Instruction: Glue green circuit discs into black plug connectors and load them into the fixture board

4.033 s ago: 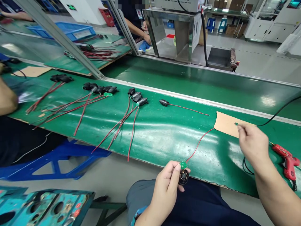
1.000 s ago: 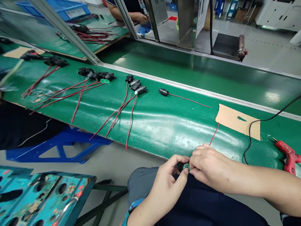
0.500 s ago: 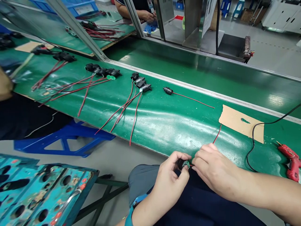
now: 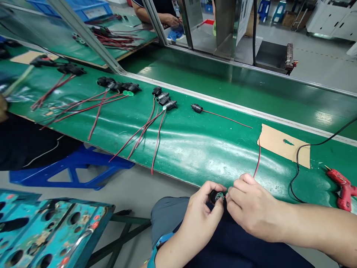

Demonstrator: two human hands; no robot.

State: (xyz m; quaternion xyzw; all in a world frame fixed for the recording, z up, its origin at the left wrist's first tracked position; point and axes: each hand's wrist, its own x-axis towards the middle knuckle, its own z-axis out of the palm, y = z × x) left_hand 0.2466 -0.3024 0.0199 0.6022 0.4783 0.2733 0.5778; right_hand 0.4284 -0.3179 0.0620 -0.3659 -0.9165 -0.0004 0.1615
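Between thumb and fingers, my left hand (image 4: 205, 208) grips a small round black housing (image 4: 214, 196) with a green circuit board showing in its open end. Right beside it, my right hand (image 4: 252, 206) is closed on a red wire (image 4: 257, 162), whose free end sticks up past the knuckles toward the cardboard. The wire's other end, near the housing, is mostly hidden by my fingers. Both hands are over my lap at the bench's front edge. On the green bench lies a similar black housing (image 4: 196, 108) with one red wire.
Several black housings with red wires (image 4: 164, 99) lie in groups to the left. A cardboard piece (image 4: 284, 145), a black cable (image 4: 297, 163) and a red glue gun (image 4: 343, 188) are at right. A blue stool (image 4: 72, 167) and teal rack (image 4: 55, 230) stand lower left. Co-workers sit nearby.
My right hand has shifted slightly and more of the red wire shows above it, now reaching over the cardboard's edge. The left hand keeps its hold. The view has moved a little.
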